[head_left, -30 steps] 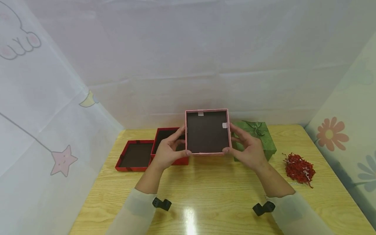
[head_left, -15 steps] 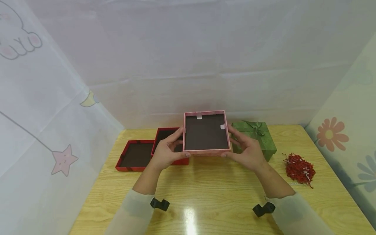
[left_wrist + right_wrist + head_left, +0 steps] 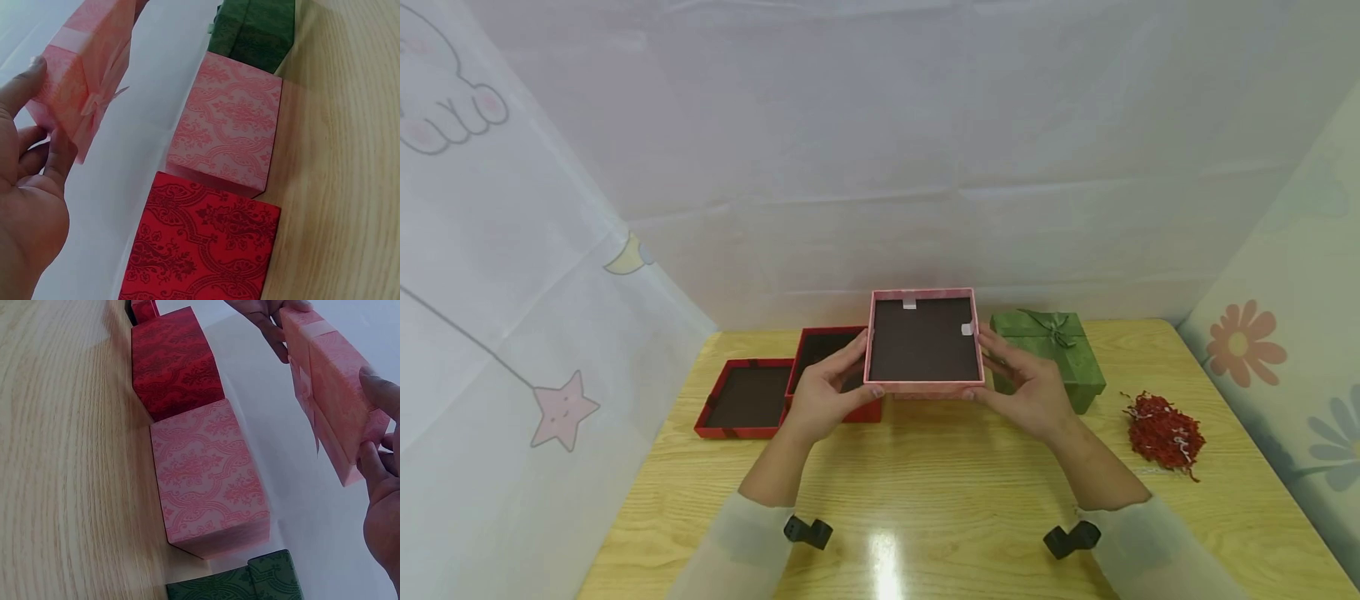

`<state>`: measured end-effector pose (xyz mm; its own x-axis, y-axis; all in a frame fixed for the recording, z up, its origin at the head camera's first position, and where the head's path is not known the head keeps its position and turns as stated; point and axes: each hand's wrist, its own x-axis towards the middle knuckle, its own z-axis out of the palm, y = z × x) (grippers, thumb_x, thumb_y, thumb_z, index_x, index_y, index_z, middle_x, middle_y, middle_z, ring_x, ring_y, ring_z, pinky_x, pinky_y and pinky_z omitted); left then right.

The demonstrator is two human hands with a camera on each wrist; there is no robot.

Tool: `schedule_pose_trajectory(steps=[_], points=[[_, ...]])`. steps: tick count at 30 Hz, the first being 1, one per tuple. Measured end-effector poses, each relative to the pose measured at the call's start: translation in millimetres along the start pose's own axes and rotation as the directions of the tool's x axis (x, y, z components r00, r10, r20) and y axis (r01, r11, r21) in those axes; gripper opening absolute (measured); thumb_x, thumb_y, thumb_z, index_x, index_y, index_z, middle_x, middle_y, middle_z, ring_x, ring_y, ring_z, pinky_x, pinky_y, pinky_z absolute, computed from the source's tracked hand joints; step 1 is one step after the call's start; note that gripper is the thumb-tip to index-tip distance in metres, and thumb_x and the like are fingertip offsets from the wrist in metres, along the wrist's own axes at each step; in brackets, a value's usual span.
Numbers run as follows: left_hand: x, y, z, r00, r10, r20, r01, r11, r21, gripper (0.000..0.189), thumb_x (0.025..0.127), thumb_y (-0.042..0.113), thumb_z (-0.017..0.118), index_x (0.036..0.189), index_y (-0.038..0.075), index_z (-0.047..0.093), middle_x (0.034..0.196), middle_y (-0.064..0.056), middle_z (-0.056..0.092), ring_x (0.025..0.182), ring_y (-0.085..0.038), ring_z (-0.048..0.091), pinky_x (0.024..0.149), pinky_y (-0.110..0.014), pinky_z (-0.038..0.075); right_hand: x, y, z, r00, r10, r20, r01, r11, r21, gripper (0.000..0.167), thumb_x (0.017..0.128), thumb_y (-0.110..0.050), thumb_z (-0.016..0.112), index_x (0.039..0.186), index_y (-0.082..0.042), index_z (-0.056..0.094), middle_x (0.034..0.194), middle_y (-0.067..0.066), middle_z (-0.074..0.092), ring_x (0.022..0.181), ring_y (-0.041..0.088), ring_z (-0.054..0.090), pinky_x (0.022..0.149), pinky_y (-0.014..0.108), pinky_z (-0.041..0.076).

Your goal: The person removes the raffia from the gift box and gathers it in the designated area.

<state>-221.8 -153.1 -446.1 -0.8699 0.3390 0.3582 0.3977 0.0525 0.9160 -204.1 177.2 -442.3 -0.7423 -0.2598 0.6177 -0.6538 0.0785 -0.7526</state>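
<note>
Both hands hold a pink gift box lid (image 3: 925,340) in the air, its dark inside facing the head camera. My left hand (image 3: 827,392) grips the lid's left side, thumb at the near edge. On the other side my right hand (image 3: 1030,383) grips it in the same way. The wrist views show a pink ribbon bow (image 3: 97,106) on the lid's outer face. Below it a pink patterned box (image 3: 225,125) stands on the table, mostly hidden by the lid in the head view. A red box (image 3: 200,244) and a green lidded box (image 3: 1060,354) flank the pink one.
A red lid (image 3: 748,398) lies inside up at the table's left, beside the red box. Red shredded paper (image 3: 1163,432) with some white strands is heaped at the right. Behind the wooden table (image 3: 925,492) hangs a pale cloth (image 3: 880,167).
The pink lid has tilted to lie flatter, so more of its near side wall shows, and its far edge has come down slightly. Both hands keep their grip; the things on the table stay put.
</note>
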Motion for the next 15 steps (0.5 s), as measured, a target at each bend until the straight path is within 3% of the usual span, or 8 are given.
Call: schedule_pose_trajectory(steps=[3, 7, 15], points=[[-3.5, -2.4, 1.2, 1.0, -0.01, -0.017, 0.01, 0.999, 0.043, 0.075, 0.088, 0.011, 0.084, 0.155, 0.015, 0.049, 0.16, 0.001, 0.046, 0.146, -0.02, 0.046, 0.11, -0.05, 0.041, -1.0, 0.8, 1.5, 1.0, -0.002, -0.008, 0.002, 0.999, -0.032, 0.077, 0.071, 0.018, 0.086, 0.141, 0.014, 0.055, 0.148, 0.03, 0.05, 0.129, 0.042, 0.057, 0.099, 0.031, 0.053], [-8.3, -5.9, 1.8, 1.0, 0.007, -0.028, -0.005, 0.997, 0.08, 0.073, 0.089, 0.012, 0.083, 0.154, 0.012, 0.049, 0.158, 0.0, 0.048, 0.145, -0.019, 0.046, 0.108, -0.047, 0.044, -3.2, 2.9, 4.6, 1.0, 0.017, -0.005, -0.018, 0.998, -0.054, 0.076, 0.072, 0.014, 0.088, 0.141, 0.012, 0.056, 0.147, 0.028, 0.053, 0.118, 0.044, 0.065, 0.096, 0.03, 0.055], [-15.7, -6.1, 0.6, 0.999, 0.025, -0.043, -0.024, 0.999, 0.025, 0.07, 0.089, 0.004, 0.081, 0.152, 0.006, 0.049, 0.158, -0.009, 0.047, 0.141, -0.028, 0.05, 0.1, -0.034, 0.052, -5.5, 6.4, 12.4, 1.0, 0.012, 0.006, -0.012, 1.0, -0.011, 0.076, 0.072, 0.014, 0.088, 0.14, 0.015, 0.054, 0.146, 0.029, 0.052, 0.122, 0.046, 0.062, 0.096, 0.034, 0.054]])
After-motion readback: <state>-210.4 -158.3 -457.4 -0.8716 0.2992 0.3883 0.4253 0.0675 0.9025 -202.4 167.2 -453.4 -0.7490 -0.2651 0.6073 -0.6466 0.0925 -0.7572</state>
